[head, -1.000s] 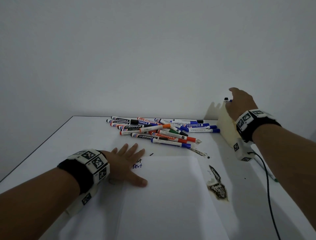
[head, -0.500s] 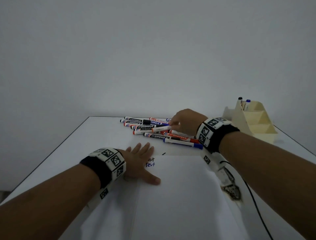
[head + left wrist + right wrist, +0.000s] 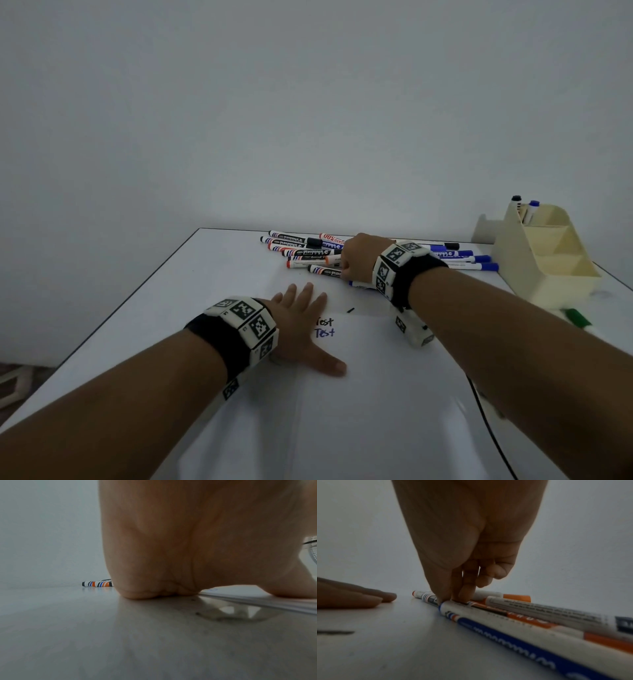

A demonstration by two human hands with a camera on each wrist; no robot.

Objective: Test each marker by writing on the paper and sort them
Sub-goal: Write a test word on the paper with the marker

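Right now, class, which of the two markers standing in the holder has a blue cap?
The right marker: its cap is blue, while the left marker beside it has a black cap. Both stand upright in the tallest compartment of the holder.

A plain office or study corner, by the look of it. A bare, unmarked wall (image 3: 308,120) stands right behind a smooth white table (image 3: 205,274) with a thin dark edge. The stationery says desk work: whiteboard markers (image 3: 301,251) heaped near the far edge, a sheet of paper (image 3: 376,394) with "Test" written on it twice, and a cream stepped desk organiser (image 3: 548,260) at the right with two markers standing in its top slot. A strip of floor (image 3: 13,383) shows at the lower left. The light is dim and even.
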